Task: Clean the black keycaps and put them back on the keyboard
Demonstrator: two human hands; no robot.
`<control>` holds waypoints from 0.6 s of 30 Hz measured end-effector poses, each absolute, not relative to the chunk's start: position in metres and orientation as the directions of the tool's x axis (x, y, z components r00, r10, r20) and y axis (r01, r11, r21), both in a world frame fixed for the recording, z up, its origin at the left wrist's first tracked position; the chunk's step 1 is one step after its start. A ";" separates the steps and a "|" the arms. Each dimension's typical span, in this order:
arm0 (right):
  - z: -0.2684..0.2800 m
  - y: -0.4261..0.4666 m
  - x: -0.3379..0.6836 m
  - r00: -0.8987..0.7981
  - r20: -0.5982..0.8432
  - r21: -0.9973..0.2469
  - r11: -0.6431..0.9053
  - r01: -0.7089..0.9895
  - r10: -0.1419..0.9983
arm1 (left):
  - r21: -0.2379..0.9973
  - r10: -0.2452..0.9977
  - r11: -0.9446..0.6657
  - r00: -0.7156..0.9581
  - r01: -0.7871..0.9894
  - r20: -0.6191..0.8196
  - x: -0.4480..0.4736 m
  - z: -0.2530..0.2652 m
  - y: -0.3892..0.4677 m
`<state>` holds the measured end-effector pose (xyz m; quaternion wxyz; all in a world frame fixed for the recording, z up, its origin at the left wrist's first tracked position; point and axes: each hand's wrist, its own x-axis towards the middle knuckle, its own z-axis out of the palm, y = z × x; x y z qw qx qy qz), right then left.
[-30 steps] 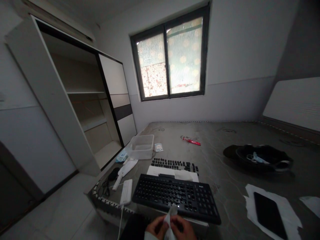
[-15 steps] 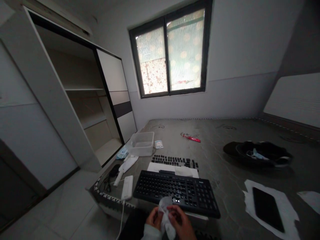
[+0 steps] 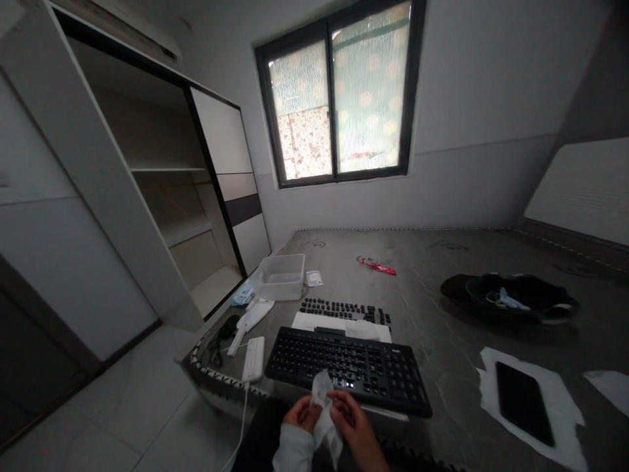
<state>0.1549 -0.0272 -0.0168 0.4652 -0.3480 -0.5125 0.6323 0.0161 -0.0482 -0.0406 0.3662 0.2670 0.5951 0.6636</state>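
A crumpled white tissue [image 3: 326, 429] is pinched between my two hands, just in front of the keyboard's near edge. My left hand [image 3: 301, 415] grips its left side with curled fingers, below a light sleeve cuff. On the other side, my right hand [image 3: 350, 419] has thumb and fingers closed on the tissue. The black keyboard [image 3: 344, 367] lies tilted on the bed, its keycaps off over much of the board, with white paper under it. Behind it, rows of loose black keycaps [image 3: 339, 308] are laid out.
A clear plastic box [image 3: 281, 278], a white power strip [image 3: 253, 358] and a dark mouse [image 3: 229, 326] lie to the left. A red-handled tool [image 3: 377, 265] rests farther back. At right are a black cap [image 3: 511, 298] and a phone [image 3: 523, 402] on paper.
The tissue's top has gone from a rounded bunch to a narrow upright peak between my hands. My head view has shifted slightly. Both hands keep hold of the tissue.
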 end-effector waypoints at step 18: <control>-0.005 -0.030 0.158 -0.377 0.054 -0.982 -0.020 -0.190 0.925 | 0.993 0.807 -0.046 -0.590 -0.112 -0.030 0.020 0.009 -0.058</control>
